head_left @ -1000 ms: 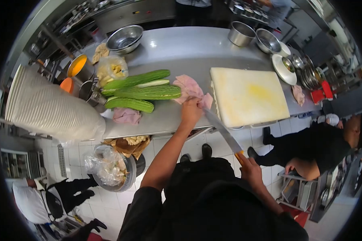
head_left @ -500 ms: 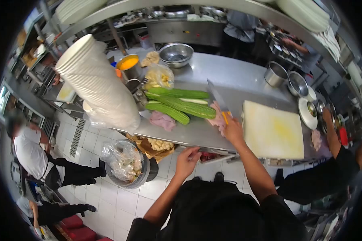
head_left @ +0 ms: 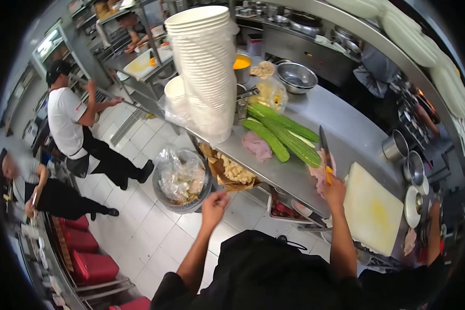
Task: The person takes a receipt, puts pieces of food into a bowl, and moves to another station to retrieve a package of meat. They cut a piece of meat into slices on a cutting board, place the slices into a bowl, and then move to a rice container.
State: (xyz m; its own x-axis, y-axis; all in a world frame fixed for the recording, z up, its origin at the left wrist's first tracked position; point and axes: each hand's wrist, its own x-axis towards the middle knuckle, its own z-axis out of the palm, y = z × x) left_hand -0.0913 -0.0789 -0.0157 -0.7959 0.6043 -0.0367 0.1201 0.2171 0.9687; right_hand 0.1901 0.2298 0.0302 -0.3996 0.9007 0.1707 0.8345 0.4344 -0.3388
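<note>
My right hand (head_left: 335, 190) grips a large knife (head_left: 324, 150) by its orange handle, blade pointing away over the steel counter (head_left: 346, 129). The blade lies beside pink cloths (head_left: 319, 173) and several long green bitter gourds (head_left: 284, 133). A pale cutting board (head_left: 372, 208) sits just right of that hand. My left hand (head_left: 214, 202) hangs off the counter's front edge, fingers loosely curled, holding nothing, above the tiled floor and close to a brown paper bag of peelings (head_left: 231, 170).
A tall stack of white bowls (head_left: 206, 67) stands at the counter's left end. A bag-lined bin (head_left: 181, 181) sits on the floor below. Steel bowls (head_left: 296, 76) and pots (head_left: 396, 146) line the counter. Two people (head_left: 77, 129) work at the left; another stands at the far right.
The view has swung left and tilted. My right hand with the knife stays by the pink cloths. My left hand has dropped further from the counter's edge toward the bin.
</note>
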